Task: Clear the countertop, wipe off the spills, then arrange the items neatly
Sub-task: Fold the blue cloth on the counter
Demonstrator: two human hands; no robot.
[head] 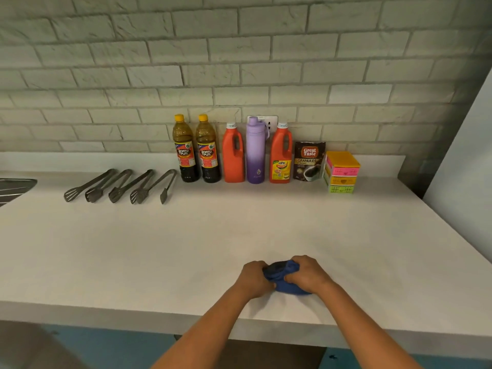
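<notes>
- countertop, white and wide, is the biggest thing; i see no spill on its bare part, but the light is weak so a thin wet mark may be hidden.
- bottles stand in a row at the back wall: two soy sauce bottles, two orange jugs, a purple flask between the jugs. they look arranged already.
- coffee pouch and a small coloured drawer box close the row at the right side.
- four metal tongs lie side by side, left of the bottles.
- blue cloth is bunched near the front edge. it is soft and light, probably damp, and it will fold and squeeze easily; better to take it by the bulk, not by a corner.
- left hand and right hand both have fingers curled tight around the cloth, one from each side.
</notes>
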